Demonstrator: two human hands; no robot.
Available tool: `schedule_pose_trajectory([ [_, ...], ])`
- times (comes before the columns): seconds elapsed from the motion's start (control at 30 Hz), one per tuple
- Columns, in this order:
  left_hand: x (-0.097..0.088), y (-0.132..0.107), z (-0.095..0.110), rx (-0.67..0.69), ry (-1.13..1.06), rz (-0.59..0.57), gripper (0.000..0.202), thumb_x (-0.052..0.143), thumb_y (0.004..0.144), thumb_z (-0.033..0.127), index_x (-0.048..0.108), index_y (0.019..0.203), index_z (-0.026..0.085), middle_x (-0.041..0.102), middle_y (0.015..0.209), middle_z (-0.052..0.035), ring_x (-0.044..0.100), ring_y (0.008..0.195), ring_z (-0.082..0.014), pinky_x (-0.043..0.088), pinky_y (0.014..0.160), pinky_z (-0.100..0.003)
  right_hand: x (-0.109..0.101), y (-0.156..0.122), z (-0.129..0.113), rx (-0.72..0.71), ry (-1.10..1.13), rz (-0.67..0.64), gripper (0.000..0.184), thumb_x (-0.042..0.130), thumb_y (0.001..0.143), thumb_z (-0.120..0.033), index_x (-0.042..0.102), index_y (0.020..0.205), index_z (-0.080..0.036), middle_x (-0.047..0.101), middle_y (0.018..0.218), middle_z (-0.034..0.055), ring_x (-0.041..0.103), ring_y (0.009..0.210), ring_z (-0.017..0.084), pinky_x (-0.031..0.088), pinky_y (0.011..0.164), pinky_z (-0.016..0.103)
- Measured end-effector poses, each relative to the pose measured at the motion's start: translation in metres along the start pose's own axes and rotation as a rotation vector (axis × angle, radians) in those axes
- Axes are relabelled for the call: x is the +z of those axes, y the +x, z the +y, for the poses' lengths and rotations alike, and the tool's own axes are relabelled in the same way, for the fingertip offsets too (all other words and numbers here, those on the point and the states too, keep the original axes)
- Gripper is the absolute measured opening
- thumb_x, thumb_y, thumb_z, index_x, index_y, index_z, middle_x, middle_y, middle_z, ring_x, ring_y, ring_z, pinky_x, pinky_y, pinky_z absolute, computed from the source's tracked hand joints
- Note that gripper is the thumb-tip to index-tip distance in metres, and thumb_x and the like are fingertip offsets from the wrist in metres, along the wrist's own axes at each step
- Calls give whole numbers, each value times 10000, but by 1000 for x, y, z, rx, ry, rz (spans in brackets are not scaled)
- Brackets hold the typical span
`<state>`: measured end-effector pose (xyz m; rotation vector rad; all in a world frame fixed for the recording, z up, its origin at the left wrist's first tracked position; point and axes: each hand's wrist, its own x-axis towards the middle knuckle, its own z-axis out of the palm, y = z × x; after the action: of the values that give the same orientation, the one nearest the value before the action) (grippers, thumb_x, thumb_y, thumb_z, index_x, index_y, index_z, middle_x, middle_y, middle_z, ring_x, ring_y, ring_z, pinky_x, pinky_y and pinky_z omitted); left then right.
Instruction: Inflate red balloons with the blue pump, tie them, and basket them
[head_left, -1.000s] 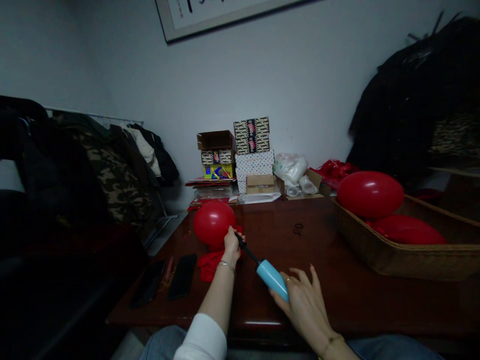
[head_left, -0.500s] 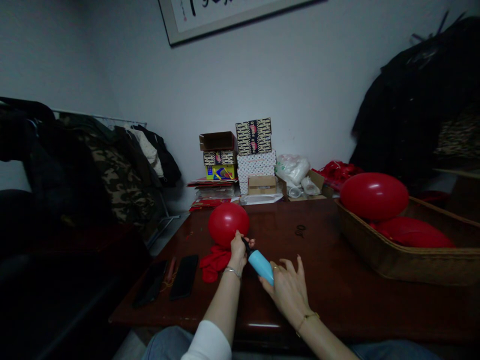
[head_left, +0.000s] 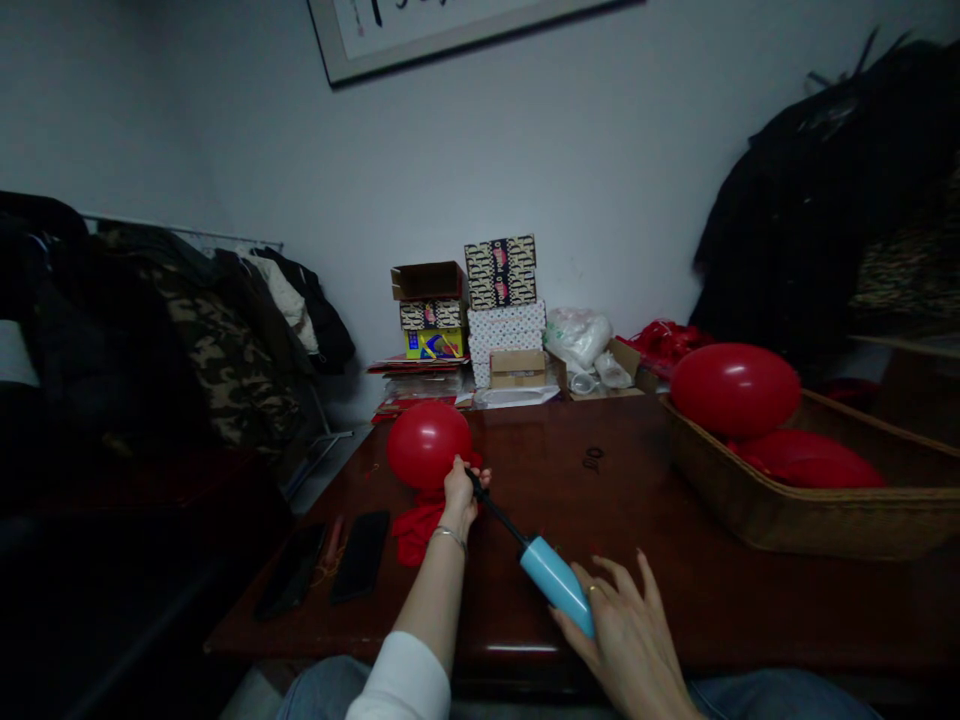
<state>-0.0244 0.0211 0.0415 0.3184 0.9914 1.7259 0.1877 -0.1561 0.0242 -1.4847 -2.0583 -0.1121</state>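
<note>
My left hand (head_left: 459, 487) is closed around the neck of a partly blown-up red balloon (head_left: 427, 444), pinching it onto the black nozzle of a hand pump. My right hand (head_left: 626, 630) grips the light blue pump barrel (head_left: 556, 584), which is drawn back so that the black rod shows between barrel and nozzle. Under the balloon lies a small heap of flat red balloons (head_left: 414, 527) on the dark wooden table (head_left: 600, 520).
A wicker basket (head_left: 757, 500) at the right holds two inflated red balloons (head_left: 735, 388). Two dark phones (head_left: 361, 555) lie at the table's left edge. Stacked boxes (head_left: 504, 300) and bags stand at the back by the wall. Coats hang at left and right.
My right hand pushed the blue barrel in toward the balloon, then pulled it back out, exposing the black rod again. My left hand stayed closed on the balloon's neck.
</note>
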Motion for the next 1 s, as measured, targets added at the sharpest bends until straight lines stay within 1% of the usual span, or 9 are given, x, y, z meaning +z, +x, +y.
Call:
schedule_pose_trajectory([
  [0.1, 1, -3, 0, 24, 59, 17, 232, 467, 897, 353, 443, 762, 166, 473, 519, 28, 595, 439, -143, 468, 391, -208, -1, -2, 0, 4, 11, -6, 349, 536, 811, -394, 631, 1088, -205, 709, 901, 49, 546, 1052, 268, 104, 1096, 539],
  [0.2, 2, -7, -2, 17, 59, 9, 234, 463, 898, 359, 442, 768, 165, 480, 525, 25, 606, 454, -147, 476, 403, -209, -2, 3, -4, 22, 15, -16, 341, 534, 811, -389, 640, 1068, -192, 710, 891, 55, 544, 1057, 268, 101, 1097, 534],
  [0.37, 4, -18, -10, 18, 75, -47, 255, 443, 905, 372, 441, 763, 161, 483, 525, 18, 630, 490, -161, 506, 448, -228, -1, 23, -16, 35, 6, -38, 334, 518, 823, -379, 644, 1054, -173, 709, 892, 72, 550, 1036, 270, 130, 1081, 534],
  [0.5, 7, -28, -17, 4, 69, -46, 244, 432, 910, 358, 435, 768, 160, 483, 527, 15, 639, 499, -171, 529, 481, -252, 4, 43, -25, 32, -8, -43, 352, 508, 828, -394, 646, 1046, -155, 706, 870, 89, 542, 1039, 277, 133, 1073, 530],
  [0.6, 9, -33, -17, -21, 73, -44, 230, 431, 912, 339, 431, 769, 160, 486, 526, 10, 644, 507, -179, 530, 481, -253, 11, 51, -28, 39, -8, -34, 356, 498, 833, -403, 651, 1026, -147, 704, 856, 92, 538, 1035, 275, 119, 1076, 526],
  [0.8, 9, -35, -17, -36, 40, -34, 212, 454, 902, 290, 439, 738, 156, 508, 535, -3, 659, 539, -186, 540, 513, -260, 19, 48, -26, 36, 10, -28, 330, 486, 839, -404, 657, 1007, -178, 705, 859, 81, 537, 1038, 271, 101, 1077, 532],
  [0.9, 9, -33, -21, -28, 7, -15, 209, 421, 902, 219, 441, 705, 153, 520, 526, -9, 658, 541, -174, 543, 540, -259, 19, 44, -23, 50, 4, -38, 347, 504, 826, -417, 653, 1031, -179, 705, 885, 83, 535, 1047, 274, 103, 1076, 534],
  [1.0, 10, -30, -25, -29, -14, -23, 224, 413, 891, 190, 440, 671, 155, 522, 514, -8, 655, 541, -165, 544, 561, -261, 19, 39, -19, 55, -5, -34, 365, 515, 820, -413, 645, 1056, -167, 704, 901, 91, 537, 1048, 274, 109, 1079, 533],
])
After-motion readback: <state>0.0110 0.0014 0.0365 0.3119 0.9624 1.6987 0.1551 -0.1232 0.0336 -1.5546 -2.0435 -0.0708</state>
